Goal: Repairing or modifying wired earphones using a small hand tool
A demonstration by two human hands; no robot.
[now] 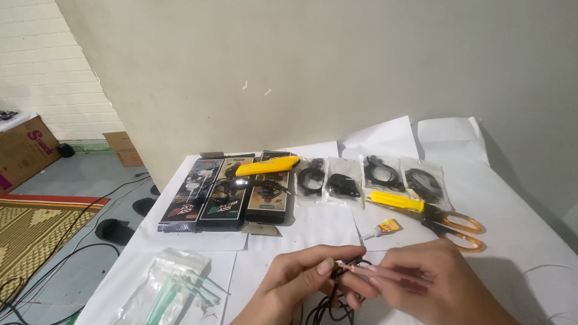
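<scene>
My left hand [301, 278] pinches a small black part of a black cable [330, 304] that trails down off the frame's lower edge. My right hand [430, 280] holds a thin pink stick-like tool [376, 272] whose tip meets that part between the fingertips. Both hands hover low over white paper [313, 232] on the table, close together near the bottom middle.
Behind the hands lie a small glue tube [385, 228], orange-handled scissors [453, 226], a yellow screwdriver [397, 201], a yellow utility knife [268, 167], several bagged black cables [342, 182] and three dark boxes [226, 194]. Clear bags of swabs [171, 287] sit lower left. The table's left edge drops to the floor.
</scene>
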